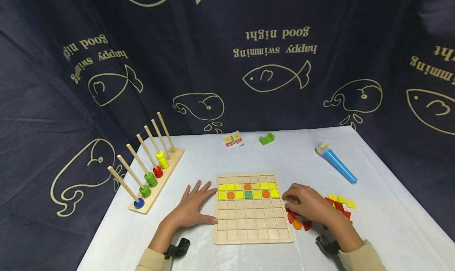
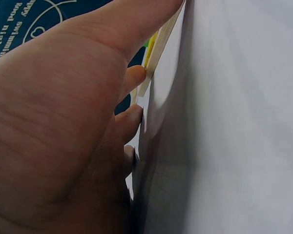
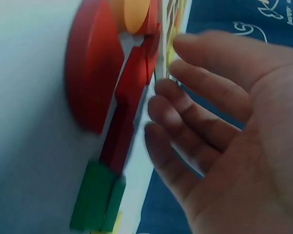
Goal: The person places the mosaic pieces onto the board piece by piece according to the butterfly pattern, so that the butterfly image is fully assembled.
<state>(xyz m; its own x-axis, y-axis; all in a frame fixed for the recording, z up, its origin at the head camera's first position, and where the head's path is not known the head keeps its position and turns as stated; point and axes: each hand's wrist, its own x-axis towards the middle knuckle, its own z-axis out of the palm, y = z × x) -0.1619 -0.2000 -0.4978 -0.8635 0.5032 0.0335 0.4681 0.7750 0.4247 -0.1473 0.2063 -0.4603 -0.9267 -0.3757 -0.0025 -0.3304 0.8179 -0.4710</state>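
Currently my left hand (image 1: 193, 209) is spread against the gridded wooden board (image 1: 250, 223); my right hand (image 1: 308, 202), fingers loosely bent, nothing visibly held, is by red tiles (image 1: 291, 218) right of it. Tiles look light, stiff: pinch edges.

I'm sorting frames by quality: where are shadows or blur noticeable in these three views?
Head view: the wooden board looks fairly crisp; left wrist view: a dark shadow band runs down the white tablecloth beside the left hand; right wrist view: dimmer, with the large red piece soft-edged.
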